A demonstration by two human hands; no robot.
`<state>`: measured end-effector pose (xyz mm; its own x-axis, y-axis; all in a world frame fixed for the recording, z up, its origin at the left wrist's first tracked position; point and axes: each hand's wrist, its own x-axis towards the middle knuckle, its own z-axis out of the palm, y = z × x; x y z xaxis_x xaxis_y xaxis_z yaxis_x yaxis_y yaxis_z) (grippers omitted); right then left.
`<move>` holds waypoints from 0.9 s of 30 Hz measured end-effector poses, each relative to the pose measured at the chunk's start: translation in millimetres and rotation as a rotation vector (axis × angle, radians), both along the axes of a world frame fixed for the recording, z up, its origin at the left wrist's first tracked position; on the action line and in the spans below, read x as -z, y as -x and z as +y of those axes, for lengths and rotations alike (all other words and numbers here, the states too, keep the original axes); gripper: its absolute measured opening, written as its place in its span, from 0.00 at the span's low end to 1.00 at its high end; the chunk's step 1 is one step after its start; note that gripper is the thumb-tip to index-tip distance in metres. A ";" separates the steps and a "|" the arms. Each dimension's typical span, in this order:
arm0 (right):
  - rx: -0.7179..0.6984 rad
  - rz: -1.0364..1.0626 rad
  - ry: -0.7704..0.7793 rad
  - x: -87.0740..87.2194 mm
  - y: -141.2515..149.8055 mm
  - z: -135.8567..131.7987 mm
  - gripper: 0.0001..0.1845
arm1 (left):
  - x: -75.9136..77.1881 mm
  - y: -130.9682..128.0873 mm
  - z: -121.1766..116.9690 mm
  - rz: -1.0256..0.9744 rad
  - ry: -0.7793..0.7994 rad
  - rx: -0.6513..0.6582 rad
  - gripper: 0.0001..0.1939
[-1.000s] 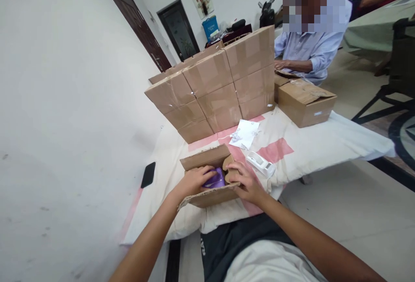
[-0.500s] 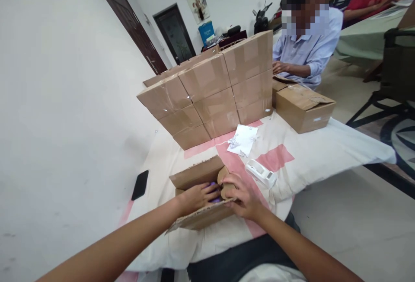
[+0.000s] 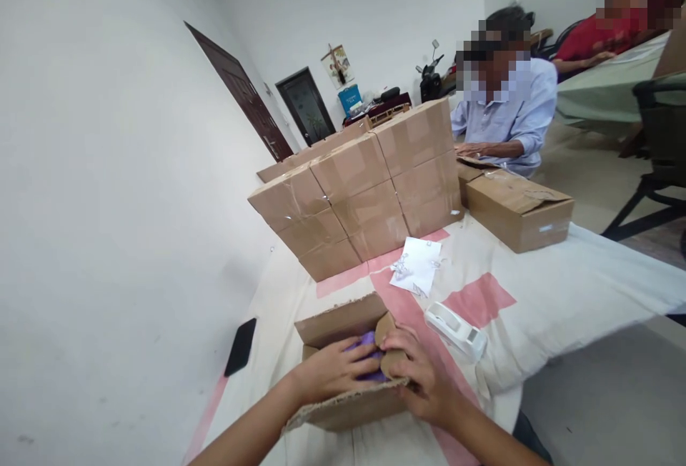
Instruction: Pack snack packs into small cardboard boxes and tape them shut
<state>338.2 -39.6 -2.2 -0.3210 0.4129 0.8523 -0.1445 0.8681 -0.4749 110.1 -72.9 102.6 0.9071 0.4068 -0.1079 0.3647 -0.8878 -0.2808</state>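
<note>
An open cardboard box [image 3: 354, 409] stands at the table's near edge, its long flaps raised. Inside it lies something purple [image 3: 367, 341], mostly covered, so I cannot tell its kind. My left hand [image 3: 339, 368] reaches into the box, its fingers spread and resting on the purple thing. At the box's right end, my right hand [image 3: 421, 373] is closed round the end wall, its fingers over a scalloped cardboard flap [image 3: 394, 364] and its thumb low on the outside.
A white tape dispenser [image 3: 456, 331] lies right of the box, with white paper [image 3: 419, 266] beyond. Stacked taped boxes [image 3: 356, 201] form a wall behind. A black phone [image 3: 241, 346] lies left. A person [image 3: 504, 108] sits across, by another carton [image 3: 517, 209].
The view has tilted up and shifted, so everything sits lower in it. More of the purple thing shows beside my left fingers. My right hand stays at the box's right end.
</note>
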 end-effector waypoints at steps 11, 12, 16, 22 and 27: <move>0.003 -0.014 -0.055 -4.4 -2.0 15.5 0.05 | -4.9 52.9 -71.1 -0.974 -0.289 -0.727 0.15; 0.005 -0.010 -0.058 -4.9 -1.8 17.3 0.06 | 10.6 58.9 -80.6 -1.088 -0.201 -0.820 0.19; 0.000 -0.013 -0.069 -4.6 -0.5 27.8 0.09 | 72.4 66.1 -99.3 -1.332 0.091 -0.998 0.41; 0.055 -0.004 0.053 1.9 6.1 48.7 0.17 | 104.8 58.2 -68.3 -1.519 0.200 -0.962 0.35; 0.214 0.006 0.255 10.7 18.0 60.8 0.28 | 97.1 60.1 -29.3 -1.343 0.156 -1.052 0.38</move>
